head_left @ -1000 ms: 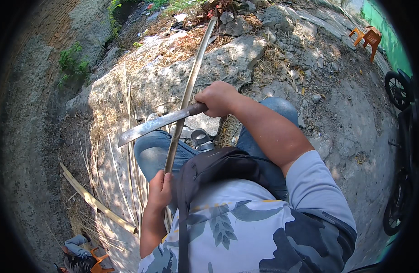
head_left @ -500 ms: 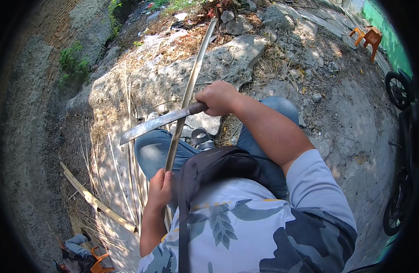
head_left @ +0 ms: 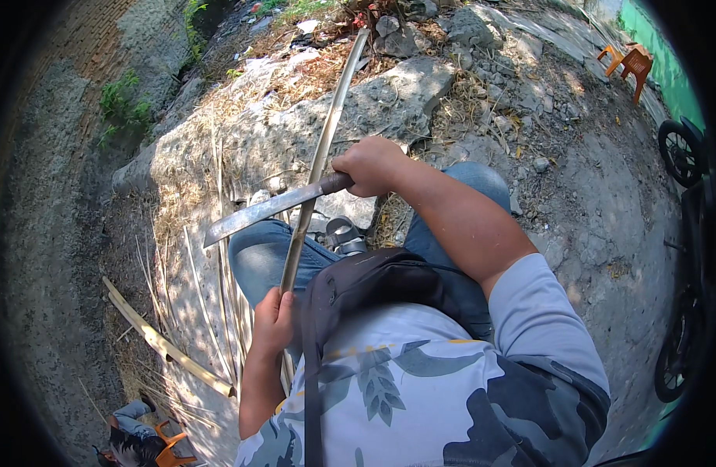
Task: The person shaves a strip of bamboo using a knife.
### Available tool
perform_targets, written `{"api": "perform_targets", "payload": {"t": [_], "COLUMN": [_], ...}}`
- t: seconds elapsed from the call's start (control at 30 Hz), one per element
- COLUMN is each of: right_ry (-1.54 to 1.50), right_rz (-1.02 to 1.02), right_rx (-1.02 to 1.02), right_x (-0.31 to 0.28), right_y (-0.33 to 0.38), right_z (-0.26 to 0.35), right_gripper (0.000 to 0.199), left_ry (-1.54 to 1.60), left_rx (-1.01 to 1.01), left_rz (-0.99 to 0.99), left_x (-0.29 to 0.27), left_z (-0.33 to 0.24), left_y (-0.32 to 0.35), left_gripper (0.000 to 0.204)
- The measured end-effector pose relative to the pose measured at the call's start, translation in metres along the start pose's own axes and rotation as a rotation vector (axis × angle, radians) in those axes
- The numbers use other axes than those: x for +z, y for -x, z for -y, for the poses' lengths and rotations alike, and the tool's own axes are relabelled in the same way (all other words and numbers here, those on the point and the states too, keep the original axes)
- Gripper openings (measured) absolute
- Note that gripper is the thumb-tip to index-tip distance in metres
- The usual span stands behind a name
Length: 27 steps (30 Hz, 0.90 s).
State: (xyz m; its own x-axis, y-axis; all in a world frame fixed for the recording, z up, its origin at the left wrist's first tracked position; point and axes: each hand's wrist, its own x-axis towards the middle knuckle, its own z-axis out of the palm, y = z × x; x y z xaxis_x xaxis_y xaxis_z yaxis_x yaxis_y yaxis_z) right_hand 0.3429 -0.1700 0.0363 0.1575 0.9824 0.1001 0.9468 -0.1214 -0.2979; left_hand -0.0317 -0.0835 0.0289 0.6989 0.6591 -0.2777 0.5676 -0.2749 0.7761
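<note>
Right hand clenched on machete, left hand gripping bamboo strip; shave toward 12 o'clock, blade shallow, clear of left fingers

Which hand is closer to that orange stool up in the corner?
Right. The right hand, gripping the knife handle, sits nearer the orange stool; the left hand holds the bamboo strip lower down, farther away.
</note>
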Motion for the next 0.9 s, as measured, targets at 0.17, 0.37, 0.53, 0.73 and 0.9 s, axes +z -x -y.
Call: {"api": "perform_targets", "payload": {"t": [0.17, 0.37, 0.53, 0.73, 0.9], "right_ry": [0.0, -0.08, -0.006, -0.1, -0.075], "right_rz": [0.0, -0.161, -0.226, -0.229, -0.335], "right_rx": [-0.026, -0.004, -0.133, 0.103, -0.005], "right_x": [-0.003, -0.009, -0.007, -0.023, -0.022], "right_y": [-0.003, 0.006, 0.001, 0.015, 0.011], "right_z": [-0.004, -0.009, -0.007, -0.025, -0.011], "right_gripper": [0.015, 0.017, 0.018, 0.017, 0.016], "left_ry": [0.007, 0.023, -0.068, -0.023, 0.029], "left_rx": [0.008, 0.057, 0.099, 0.095, 0.116], "left_rz": [0.004, -0.014, -0.061, -0.055, -0.088], "left_x": [-0.006, -0.021, -0.006, -0.022, -0.023], "left_z": [-0.002, -0.021, -0.009, -0.011, -0.004], "left_y": [0.006, 0.01, 0.007, 0.019, 0.02], "left_gripper": [0.027, 0.029, 0.028, 0.029, 0.031]}}
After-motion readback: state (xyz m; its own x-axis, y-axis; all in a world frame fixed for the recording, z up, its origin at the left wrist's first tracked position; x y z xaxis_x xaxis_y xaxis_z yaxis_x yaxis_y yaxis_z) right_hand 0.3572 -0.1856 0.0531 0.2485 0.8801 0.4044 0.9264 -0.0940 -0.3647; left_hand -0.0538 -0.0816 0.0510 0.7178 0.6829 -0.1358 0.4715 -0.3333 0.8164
